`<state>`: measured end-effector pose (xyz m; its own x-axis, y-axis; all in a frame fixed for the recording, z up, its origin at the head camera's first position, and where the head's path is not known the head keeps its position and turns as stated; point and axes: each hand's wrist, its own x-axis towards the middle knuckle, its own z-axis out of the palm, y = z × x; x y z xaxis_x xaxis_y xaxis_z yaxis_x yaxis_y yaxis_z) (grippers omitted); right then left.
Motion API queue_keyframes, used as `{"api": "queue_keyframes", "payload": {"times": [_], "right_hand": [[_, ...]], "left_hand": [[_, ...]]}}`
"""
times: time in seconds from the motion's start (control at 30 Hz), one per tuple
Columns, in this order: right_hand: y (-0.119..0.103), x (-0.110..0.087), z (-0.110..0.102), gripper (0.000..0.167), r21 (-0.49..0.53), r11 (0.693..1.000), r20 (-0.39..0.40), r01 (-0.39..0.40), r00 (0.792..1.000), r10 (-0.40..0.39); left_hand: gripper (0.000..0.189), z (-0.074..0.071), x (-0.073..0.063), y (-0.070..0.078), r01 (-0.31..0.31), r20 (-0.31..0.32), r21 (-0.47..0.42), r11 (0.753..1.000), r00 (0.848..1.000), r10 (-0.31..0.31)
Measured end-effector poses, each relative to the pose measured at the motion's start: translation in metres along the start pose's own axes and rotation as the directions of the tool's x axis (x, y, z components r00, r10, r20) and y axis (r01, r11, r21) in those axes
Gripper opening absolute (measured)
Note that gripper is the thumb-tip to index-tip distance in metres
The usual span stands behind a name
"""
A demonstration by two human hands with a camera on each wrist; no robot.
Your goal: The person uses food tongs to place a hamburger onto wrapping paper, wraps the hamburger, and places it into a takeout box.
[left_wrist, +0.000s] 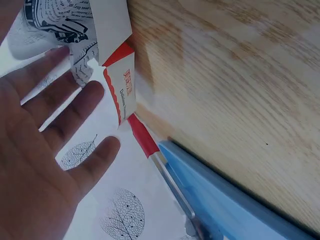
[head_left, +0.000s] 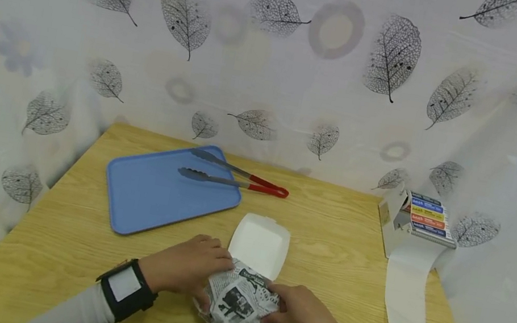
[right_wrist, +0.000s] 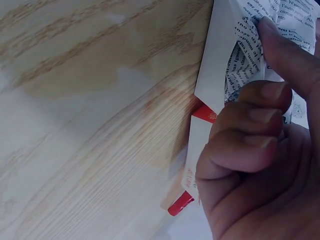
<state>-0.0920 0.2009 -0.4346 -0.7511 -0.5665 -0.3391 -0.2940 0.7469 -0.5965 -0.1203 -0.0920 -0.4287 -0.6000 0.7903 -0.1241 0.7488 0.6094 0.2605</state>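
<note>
A package wrapped in newspaper-print paper (head_left: 239, 302) sits between the two hands. My left hand (head_left: 192, 268) holds its left side, fingers at the upper edge and thumb at the lower; in the left wrist view the other fingers (left_wrist: 82, 107) spread almost straight beside it. My right hand (head_left: 301, 313) pinches the paper at the right edge between thumb and forefinger, its remaining fingers (right_wrist: 250, 145) curled. Just behind the package stands a white takeout box (head_left: 260, 242) with its lid up, overlapped by the paper. Red print shows on the box's outside (left_wrist: 125, 90).
Farther back on the wooden table lies a blue tray (head_left: 155, 189). Red-handled metal tongs (head_left: 234, 180) rest across its right edge. At the right, a white dispenser (head_left: 390, 225) has colored labels, and a long white paper strip (head_left: 408, 297) runs from it toward my right wrist.
</note>
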Motion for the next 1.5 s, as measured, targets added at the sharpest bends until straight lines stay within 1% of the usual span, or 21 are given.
{"api": "queue_keyframes", "payload": {"times": [0.07, 0.13, 0.17, 0.27, 0.33, 0.4, 0.47, 0.53, 0.63, 0.73, 0.8, 0.87, 0.97, 1.03, 1.1, 1.2, 1.27, 1.37, 1.47, 1.5], "right_hand": [[0.000, 0.000, 0.000, 0.066, 0.001, 1.000, -0.003, 0.002, 1.000, -0.002], [0.001, 0.000, 0.001, 0.066, 0.010, 1.000, -0.006, 0.007, 1.000, -0.007], [0.001, 0.001, 0.001, 0.065, 0.013, 1.000, -0.009, 0.010, 1.000, -0.010], [0.000, 0.001, 0.003, 0.064, 0.060, 0.998, -0.004, 0.031, 1.000, -0.031], [-0.002, 0.002, 0.004, 0.063, 0.101, 0.994, 0.010, 0.036, 0.999, -0.038], [-0.004, 0.003, 0.005, 0.062, 0.131, 0.991, 0.023, 0.032, 0.999, -0.036], [-0.006, 0.004, 0.006, 0.061, 0.138, 0.990, 0.034, 0.021, 0.999, -0.026], [-0.008, 0.006, 0.006, 0.061, 0.125, 0.992, 0.034, 0.016, 0.999, -0.021], [-0.010, 0.008, 0.006, 0.062, 0.108, 0.994, 0.032, 0.005, 0.999, -0.009], [-0.011, 0.009, 0.006, 0.062, 0.100, 0.995, 0.016, -0.014, 1.000, 0.013], [-0.009, 0.008, 0.006, 0.063, 0.124, 0.992, 0.020, -0.030, 0.999, 0.028], [-0.005, 0.004, 0.007, 0.068, 0.195, 0.980, 0.055, -0.049, 0.998, 0.039], [0.003, -0.001, 0.007, 0.079, 0.272, 0.959, 0.128, -0.077, 0.991, 0.043], [0.006, -0.003, 0.007, 0.084, 0.271, 0.960, 0.148, -0.075, 0.988, 0.035], [0.007, -0.002, 0.007, 0.084, 0.212, 0.976, 0.128, -0.045, 0.992, 0.017], [0.007, 0.000, 0.008, 0.078, 0.140, 0.990, 0.084, -0.015, 0.996, 0.003], [0.006, 0.002, 0.007, 0.075, 0.136, 0.991, 0.072, -0.018, 0.997, 0.008], [0.005, 0.002, 0.005, 0.070, 0.219, 0.974, 0.092, -0.056, 0.995, 0.037], [0.003, 0.004, 0.003, 0.062, 0.321, 0.942, 0.123, -0.103, 0.990, 0.066], [0.002, 0.004, 0.002, 0.056, 0.347, 0.931, 0.134, -0.118, 0.988, 0.075]], "left_hand": [[0.085, -0.001, 0.000, 0.000, -0.004, 0.023, -0.012, 1.000, 1.000, 0.005], [0.078, -0.001, -0.001, 0.000, -0.021, 0.024, -0.049, 0.999, 0.999, 0.022], [0.072, 0.000, 0.000, 0.000, -0.034, 0.016, -0.061, 0.998, 0.999, 0.035], [0.048, 0.004, 0.002, 0.001, -0.088, -0.039, -0.084, 0.993, 0.996, 0.085], [0.038, 0.008, 0.004, 0.001, -0.100, -0.068, -0.095, 0.990, 0.993, 0.094], [0.034, 0.011, 0.006, 0.001, -0.090, -0.064, -0.133, 0.987, 0.995, 0.082], [0.036, 0.013, 0.007, 0.001, -0.071, -0.047, -0.179, 0.981, 0.997, 0.064], [0.034, 0.015, 0.008, 0.002, -0.058, -0.036, -0.204, 0.977, 0.998, 0.052], [0.034, 0.013, 0.007, 0.002, -0.050, -0.014, -0.193, 0.980, 0.999, 0.049], [0.046, 0.007, 0.003, -0.001, -0.028, 0.053, -0.183, 0.983, 0.998, 0.038], [0.053, 0.004, 0.001, -0.003, -0.008, 0.087, -0.191, 0.981, 0.996, 0.025], [0.056, 0.004, 0.000, -0.003, 0.016, 0.102, -0.207, 0.978, 0.995, 0.005], [0.052, 0.009, 0.001, -0.002, 0.033, 0.074, -0.212, 0.977, 0.997, -0.017], [0.051, 0.012, 0.003, -0.002, 0.036, 0.056, -0.205, 0.978, 0.998, -0.025], [0.051, 0.014, 0.004, -0.002, 0.034, 0.042, -0.193, 0.981, 0.999, -0.026], [0.050, 0.016, 0.007, -0.002, 0.013, 0.021, -0.170, 0.985, 1.000, -0.010], [0.050, 0.016, 0.009, -0.002, -0.005, 0.013, -0.156, 0.988, 1.000, 0.008], [0.050, 0.016, 0.012, -0.001, -0.017, 0.012, -0.140, 0.990, 1.000, 0.018], [0.045, 0.016, 0.014, 0.000, -0.015, 0.020, -0.130, 0.991, 1.000, 0.018], [0.042, 0.016, 0.015, -0.001, -0.014, 0.023, -0.124, 0.992, 1.000, 0.017]]}}
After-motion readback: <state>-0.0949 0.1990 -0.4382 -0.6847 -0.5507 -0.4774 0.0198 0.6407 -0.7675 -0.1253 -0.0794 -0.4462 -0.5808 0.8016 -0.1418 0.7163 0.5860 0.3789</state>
